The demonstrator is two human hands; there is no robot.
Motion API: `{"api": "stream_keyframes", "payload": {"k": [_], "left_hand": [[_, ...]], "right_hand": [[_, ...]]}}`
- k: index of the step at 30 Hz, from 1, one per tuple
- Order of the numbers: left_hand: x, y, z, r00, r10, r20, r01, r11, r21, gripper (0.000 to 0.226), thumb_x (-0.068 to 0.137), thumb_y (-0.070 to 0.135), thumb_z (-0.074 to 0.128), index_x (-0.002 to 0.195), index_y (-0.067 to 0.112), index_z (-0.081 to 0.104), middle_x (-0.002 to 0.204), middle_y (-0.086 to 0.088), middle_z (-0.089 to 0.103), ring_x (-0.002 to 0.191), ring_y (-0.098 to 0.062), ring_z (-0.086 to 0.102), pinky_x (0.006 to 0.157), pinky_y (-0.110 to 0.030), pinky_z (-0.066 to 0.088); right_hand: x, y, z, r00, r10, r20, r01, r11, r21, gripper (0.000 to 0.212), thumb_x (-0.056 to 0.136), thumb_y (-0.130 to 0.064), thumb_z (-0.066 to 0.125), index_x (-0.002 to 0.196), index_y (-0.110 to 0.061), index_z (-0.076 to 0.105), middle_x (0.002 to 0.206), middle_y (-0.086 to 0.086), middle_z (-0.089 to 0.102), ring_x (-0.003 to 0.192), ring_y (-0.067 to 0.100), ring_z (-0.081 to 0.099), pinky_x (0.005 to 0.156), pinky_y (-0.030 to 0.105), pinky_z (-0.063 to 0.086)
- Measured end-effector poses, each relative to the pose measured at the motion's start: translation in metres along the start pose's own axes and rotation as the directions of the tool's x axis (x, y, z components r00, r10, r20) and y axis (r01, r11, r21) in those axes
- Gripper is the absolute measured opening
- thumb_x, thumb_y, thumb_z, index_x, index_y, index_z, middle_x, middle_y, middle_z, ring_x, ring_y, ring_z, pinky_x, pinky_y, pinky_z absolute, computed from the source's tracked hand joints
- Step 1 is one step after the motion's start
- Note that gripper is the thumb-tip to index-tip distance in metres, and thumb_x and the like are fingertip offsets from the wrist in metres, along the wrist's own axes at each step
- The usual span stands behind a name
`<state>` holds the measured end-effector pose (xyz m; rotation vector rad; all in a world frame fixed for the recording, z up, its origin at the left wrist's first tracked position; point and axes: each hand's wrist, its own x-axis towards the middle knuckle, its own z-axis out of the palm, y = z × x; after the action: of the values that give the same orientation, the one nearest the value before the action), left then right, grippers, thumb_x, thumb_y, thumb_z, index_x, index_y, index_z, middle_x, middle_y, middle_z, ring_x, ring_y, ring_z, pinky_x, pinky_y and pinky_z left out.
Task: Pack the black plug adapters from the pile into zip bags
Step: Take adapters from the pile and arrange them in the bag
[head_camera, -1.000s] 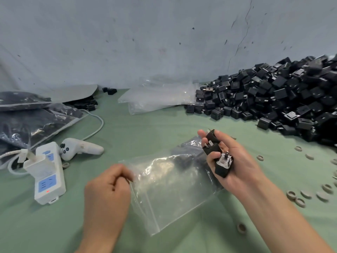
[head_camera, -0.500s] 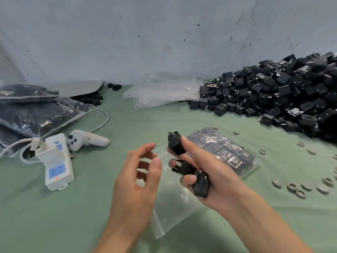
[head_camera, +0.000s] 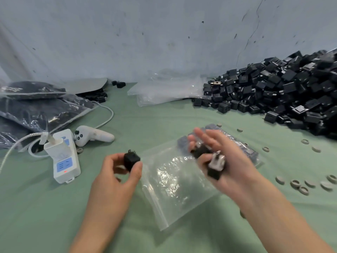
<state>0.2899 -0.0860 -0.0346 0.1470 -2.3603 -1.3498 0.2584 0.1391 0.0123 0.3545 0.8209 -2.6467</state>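
Two hands are working low in the middle of the frame, above a green table [head_camera: 164,121]. The left hand [head_camera: 116,179], a little left of centre, is pinching one black adapter [head_camera: 131,160] between the thumb and the curled fingers, and its prongs are pointing up. The right hand [head_camera: 235,161], right of centre, is holding more adapters [head_camera: 215,165] in the palm. Its lower fingers are curling round them, while the upper fingers [head_camera: 207,137] are stretching out nearly straight and slightly apart. At least two pieces are showing there, one with a light face and metal prongs; the exact number cannot be told.

A clear zip bag [head_camera: 175,181] is lying flat on the table between the hands, and its far corner is passing under the right hand. Behind that hand a filled bag [head_camera: 244,148] is lying, partly hidden by it.

The pile [head_camera: 291,92] is taking up the upper right of the frame, leaning against the wall [head_camera: 164,33]. Just left of it, at upper centre, a stack of clear bags [head_camera: 169,88] is touching its edge. Several packed bags [head_camera: 36,110] are lying one on another at the left edge. Below them a white power strip [head_camera: 63,161] is lying with a red light glowing, and a white controller [head_camera: 93,136] is resting just beside it. Many small grey rings [head_camera: 300,185] are lying scattered at the right, well apart from the hands.
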Motion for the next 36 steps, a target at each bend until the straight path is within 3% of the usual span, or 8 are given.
{"api": "stream_keyframes", "payload": {"k": [4,10,13,17,22,25,30,36], "left_hand": [[-0.003,-0.029,-0.017,0.991,-0.041,0.129,-0.006,0.938,0.346,0.020,0.085,0.041,0.069,0.101,0.035,0.060,0.099,0.015,0.062,0.099,-0.014,0.057,0.084,-0.031,0.041],[-0.014,-0.020,-0.012,0.941,0.133,0.312,-0.234,0.920,0.315,0.047,0.078,0.073,0.050,0.114,0.044,0.059,0.104,0.023,0.059,0.104,-0.006,0.051,0.094,-0.031,0.038],[-0.018,-0.011,0.008,0.913,0.200,0.356,-0.291,0.931,0.223,0.050,0.075,0.076,0.047,0.116,0.049,0.056,0.114,0.031,0.056,0.115,0.005,0.043,0.097,-0.019,0.031],[-0.011,-0.008,0.031,0.846,0.237,0.478,-0.414,0.857,0.308,0.044,0.081,0.071,0.049,0.116,0.045,0.057,0.117,0.027,0.054,0.116,-0.001,0.041,0.096,-0.016,0.022],[0.011,-0.004,0.047,0.825,0.192,0.532,-0.351,0.911,0.215,0.031,0.074,0.063,0.064,0.100,0.046,0.062,0.104,0.021,0.063,0.106,-0.006,0.058,0.094,-0.025,0.048],[0.015,0.001,0.053,0.808,0.271,0.522,-0.396,0.908,0.141,0.027,0.073,0.053,0.068,0.096,0.041,0.059,0.090,0.020,0.065,0.091,0.003,0.063,0.078,-0.015,0.051],[0.022,-0.018,0.044,0.763,0.118,0.636,-0.305,0.932,0.193,0.069,0.068,0.078,0.064,0.131,0.055,0.047,0.131,0.023,0.050,0.125,-0.004,0.050,0.109,-0.036,0.044],[0.021,0.001,0.050,0.788,0.269,0.553,-0.405,0.904,0.139,0.035,0.074,0.071,0.060,0.106,0.056,0.059,0.108,0.033,0.058,0.104,0.012,0.055,0.092,-0.015,0.046]], "right_hand": [[-0.002,-0.032,-0.018,0.974,-0.102,-0.201,0.183,0.879,0.440,0.023,0.096,-0.011,0.052,0.113,-0.002,0.065,0.112,0.020,0.065,0.100,0.024,0.066,0.053,0.028,0.059],[-0.006,-0.037,-0.027,0.944,-0.145,-0.295,0.270,0.856,0.442,0.026,0.098,-0.017,0.050,0.115,0.000,0.061,0.121,0.023,0.057,0.109,0.027,0.061,0.078,0.046,0.060],[-0.007,-0.036,-0.024,0.943,-0.170,-0.287,0.288,0.851,0.440,0.026,0.096,-0.015,0.055,0.116,0.001,0.060,0.114,0.021,0.057,0.097,0.030,0.064,0.070,0.039,0.062],[-0.006,-0.036,-0.026,0.940,-0.180,-0.289,0.295,0.853,0.430,0.015,0.094,-0.011,0.055,0.105,-0.002,0.058,0.097,0.021,0.059,0.075,0.026,0.063,0.054,0.027,0.057],[-0.006,-0.038,-0.033,0.935,-0.179,-0.308,0.300,0.860,0.412,0.013,0.092,-0.009,0.052,0.103,-0.004,0.058,0.070,0.024,0.063,0.075,0.023,0.061,0.054,0.023,0.055],[-0.005,-0.041,-0.038,0.939,-0.172,-0.299,0.282,0.882,0.377,0.016,0.090,-0.009,0.052,0.103,-0.005,0.059,0.073,0.022,0.064,0.080,0.021,0.062,0.054,0.022,0.054],[-0.003,-0.045,-0.044,0.940,-0.186,-0.285,0.278,0.903,0.327,0.022,0.089,-0.010,0.053,0.109,-0.007,0.060,0.079,0.022,0.065,0.075,0.021,0.063,0.053,0.023,0.054],[-0.002,-0.049,-0.047,0.945,-0.170,-0.279,0.254,0.920,0.300,0.023,0.089,-0.010,0.053,0.110,-0.007,0.062,0.099,0.017,0.060,0.074,0.021,0.063,0.050,0.023,0.052]]}}
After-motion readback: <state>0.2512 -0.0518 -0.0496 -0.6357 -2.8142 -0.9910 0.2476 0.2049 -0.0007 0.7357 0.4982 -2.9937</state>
